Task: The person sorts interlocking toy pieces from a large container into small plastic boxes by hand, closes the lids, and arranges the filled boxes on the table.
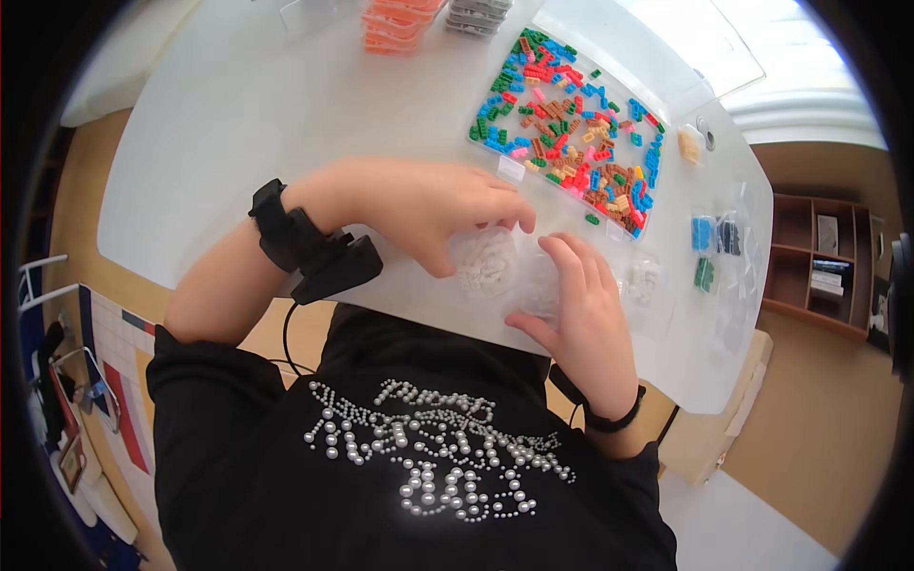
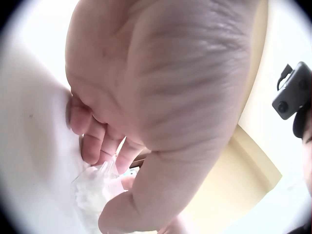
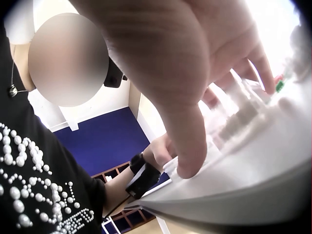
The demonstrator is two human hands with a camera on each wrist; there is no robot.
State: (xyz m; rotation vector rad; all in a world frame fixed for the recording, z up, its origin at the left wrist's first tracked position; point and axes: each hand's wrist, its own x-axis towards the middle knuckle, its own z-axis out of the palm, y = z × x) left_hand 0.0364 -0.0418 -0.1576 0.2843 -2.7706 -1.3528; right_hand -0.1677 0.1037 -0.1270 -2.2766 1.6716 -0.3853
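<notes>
A clear plastic bag of small white pieces (image 1: 486, 263) lies at the table's near edge, between the two hands. My left hand (image 1: 443, 211) arches over it from the left, thumb on the near side and fingers curved round the far side. In the left wrist view the crinkled bag (image 2: 92, 195) shows between thumb and fingers. From the right, my right hand (image 1: 592, 319) holds the bag's transparent end, thumb near and fingers far. In the right wrist view its thumb (image 3: 192, 163) presses on clear plastic; the fingertips are partly hidden behind the plastic.
Beyond the hands, a clear tray (image 1: 511, 169) holds many coloured toy bricks. Orange trays (image 1: 395, 27) and grey trays (image 1: 479, 14) are stacked at the far edge. Clear packets with blue bricks (image 1: 703, 231) and green bricks (image 1: 704, 274) lie right. Another white-piece packet (image 1: 645, 278) sits beside the right hand.
</notes>
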